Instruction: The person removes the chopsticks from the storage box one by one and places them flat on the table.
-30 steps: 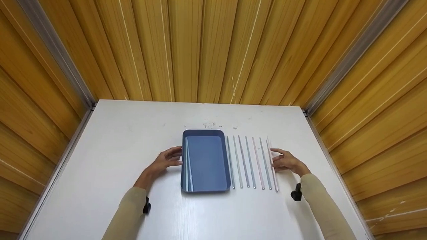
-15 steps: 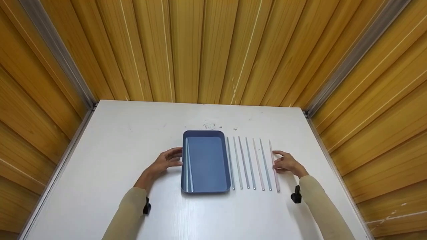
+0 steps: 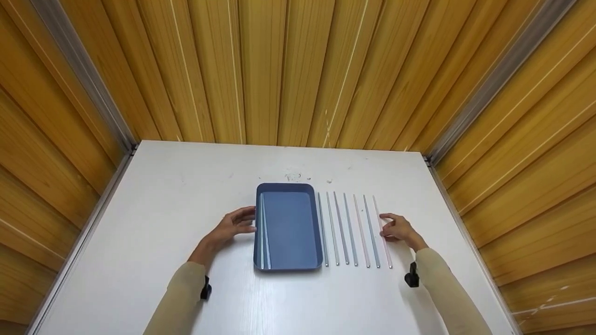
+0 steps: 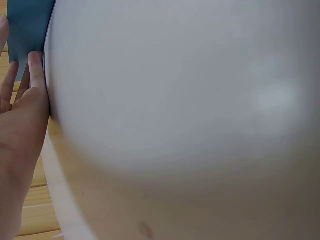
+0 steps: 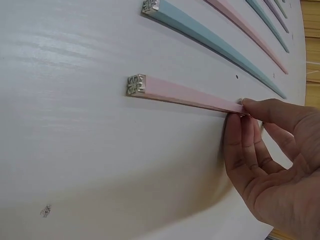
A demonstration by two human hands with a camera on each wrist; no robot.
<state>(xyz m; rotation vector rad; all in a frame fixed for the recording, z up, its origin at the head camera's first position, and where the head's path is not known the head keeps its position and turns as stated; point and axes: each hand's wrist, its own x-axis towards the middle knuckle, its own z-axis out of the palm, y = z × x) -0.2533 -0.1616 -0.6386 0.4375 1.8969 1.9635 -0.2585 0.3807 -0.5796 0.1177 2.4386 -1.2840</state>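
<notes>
A pink chopstick (image 3: 387, 255) with a silver patterned end lies at the right end of a row on the white table. My right hand (image 3: 398, 229) pinches it near its middle, between thumb and fingertips (image 5: 233, 127) in the right wrist view. To the left stands a blue rectangular tray (image 3: 291, 232) with a few pale chopsticks (image 3: 264, 237) along its left side. My left hand (image 3: 228, 228) rests against the tray's left wall, fingers fairly straight and thumb apart. The left wrist view catches this hand at its left edge, beside the tray wall (image 4: 30, 30).
Several more chopsticks, such as a blue one (image 3: 372, 235) and another pink one (image 3: 362, 235), lie spaced side by side between the tray and my right hand. Small dark marks (image 3: 293, 177) dot the table behind the tray. Yellow wood-look panels (image 3: 260, 70) enclose the table.
My right hand has shifted slightly toward me, and the pink chopstick's near end has moved a little right, away from the neighbouring blue one. The left hand and tray have stayed in place.
</notes>
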